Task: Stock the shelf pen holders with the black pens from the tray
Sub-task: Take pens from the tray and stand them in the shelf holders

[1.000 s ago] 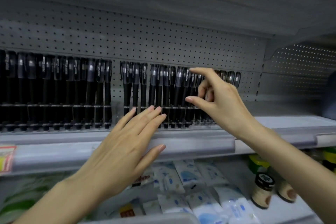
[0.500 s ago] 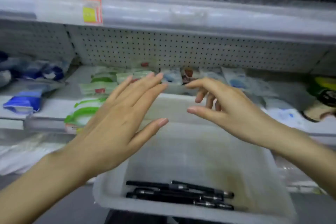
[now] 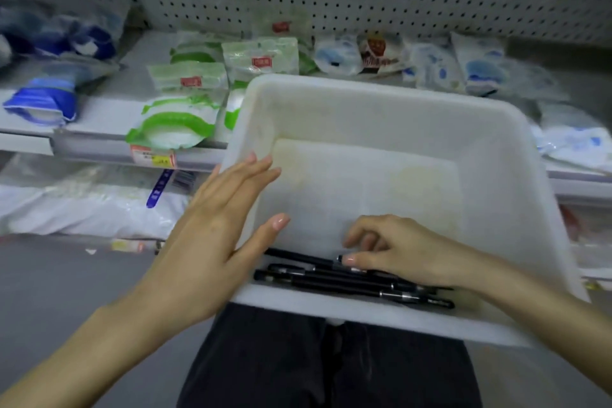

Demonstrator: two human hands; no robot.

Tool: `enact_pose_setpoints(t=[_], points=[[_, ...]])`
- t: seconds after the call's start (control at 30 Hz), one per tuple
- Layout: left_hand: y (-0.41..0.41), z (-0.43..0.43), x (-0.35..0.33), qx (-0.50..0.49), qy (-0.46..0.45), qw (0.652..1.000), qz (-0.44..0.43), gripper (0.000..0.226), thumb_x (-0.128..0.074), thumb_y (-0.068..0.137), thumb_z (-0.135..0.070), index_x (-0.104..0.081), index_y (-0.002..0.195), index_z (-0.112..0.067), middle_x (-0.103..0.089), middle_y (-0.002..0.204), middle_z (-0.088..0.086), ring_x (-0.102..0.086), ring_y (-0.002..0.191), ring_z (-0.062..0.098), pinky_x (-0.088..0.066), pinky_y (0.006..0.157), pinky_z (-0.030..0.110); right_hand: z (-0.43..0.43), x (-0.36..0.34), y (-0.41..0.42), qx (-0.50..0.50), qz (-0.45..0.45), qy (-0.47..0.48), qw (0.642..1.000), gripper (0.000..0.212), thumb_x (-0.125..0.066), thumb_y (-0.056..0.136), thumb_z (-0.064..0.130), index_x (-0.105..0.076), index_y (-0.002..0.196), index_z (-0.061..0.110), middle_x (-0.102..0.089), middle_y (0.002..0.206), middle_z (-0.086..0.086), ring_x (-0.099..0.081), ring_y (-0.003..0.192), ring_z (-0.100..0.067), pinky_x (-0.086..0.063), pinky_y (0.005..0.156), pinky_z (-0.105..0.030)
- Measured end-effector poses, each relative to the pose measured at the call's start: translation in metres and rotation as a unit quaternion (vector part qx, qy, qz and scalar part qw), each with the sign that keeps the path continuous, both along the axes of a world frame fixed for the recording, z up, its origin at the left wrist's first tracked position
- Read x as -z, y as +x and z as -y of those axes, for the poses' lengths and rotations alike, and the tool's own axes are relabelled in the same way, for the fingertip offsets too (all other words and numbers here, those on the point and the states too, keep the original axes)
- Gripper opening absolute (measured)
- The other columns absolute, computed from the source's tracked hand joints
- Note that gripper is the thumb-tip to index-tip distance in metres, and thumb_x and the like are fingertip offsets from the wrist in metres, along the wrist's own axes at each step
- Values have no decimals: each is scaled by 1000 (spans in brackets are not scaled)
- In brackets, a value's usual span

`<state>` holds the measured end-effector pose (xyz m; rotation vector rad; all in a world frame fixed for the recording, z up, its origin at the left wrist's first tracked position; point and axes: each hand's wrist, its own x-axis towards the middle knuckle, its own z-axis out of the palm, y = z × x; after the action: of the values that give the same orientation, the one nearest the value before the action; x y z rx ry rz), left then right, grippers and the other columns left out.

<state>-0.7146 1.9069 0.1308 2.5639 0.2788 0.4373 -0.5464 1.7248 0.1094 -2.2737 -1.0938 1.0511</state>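
A white plastic tray (image 3: 381, 99) sits in front of me, over my lap. Several black pens (image 3: 331, 280) lie side by side along its near wall. My right hand (image 3: 397, 250) is down inside the tray, its fingers curled and its thumb tip against the farthest pen, pinching it where it lies. My left hand (image 3: 212, 235) hovers flat over the tray's left rim, fingers straight, holding nothing. The shelf pen holders are out of view.
Behind the tray runs a low shelf (image 3: 99, 116) with green-and-white packets (image 3: 178, 116), blue packets (image 3: 43, 99) and white packets (image 3: 480, 66) against a pegboard back. A lower shelf holds white bags (image 3: 82, 205). My dark trousers (image 3: 314, 361) show below the tray.
My view dropped from the pen holders to the tray. My right hand went down into the tray onto the pens. My left hand sank to the tray's left rim.
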Motion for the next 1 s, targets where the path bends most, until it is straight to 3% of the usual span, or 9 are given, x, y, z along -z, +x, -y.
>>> enact_pose_setpoints(t=[0.17,0.37,0.57,0.83,1.0], points=[[0,0,1,-5,-12,1000,5,56,-36,94,-52,-47,140,-23,-40,147,-13,-20,141,-4,-13,116,20,-5,6,-6,-5,-51,-2,999,13,-72,81,35,-61,82,27,-59,73,12,-54,67,-1,-48,72,-24],[-2,3,1,-9,-13,1000,2,54,-37,94,-51,-49,138,-22,-42,146,-12,-24,141,-1,-16,115,22,-4,6,-5,19,-81,21,996,15,-77,78,24,-65,70,26,-58,60,13,-52,55,5,-42,60,-15],[-1,2,-1,-4,-6,1000,-7,55,-36,94,-53,-48,138,-23,-41,146,-13,-22,141,-3,-14,116,22,-1,-1,1,69,-132,56,987,10,-74,79,10,-65,77,14,-68,76,-3,-62,72,-12,-52,78,-34],[4,-5,-7,10,-7,1000,0,55,-31,94,-59,-45,139,-31,-38,146,-16,-20,138,-11,-12,115,23,9,-33,19,141,-130,140,971,10,-77,74,7,-70,75,14,-71,84,-15,-62,75,-7,-49,74,-15],[16,-10,-19,16,5,1000,21,57,-26,94,-67,-43,138,-36,-37,147,-18,-21,140,-5,-9,116,20,18,-57,37,180,-110,195,958,13,-79,71,7,-72,71,19,-71,76,4,-61,77,-1,-46,77,-11]])
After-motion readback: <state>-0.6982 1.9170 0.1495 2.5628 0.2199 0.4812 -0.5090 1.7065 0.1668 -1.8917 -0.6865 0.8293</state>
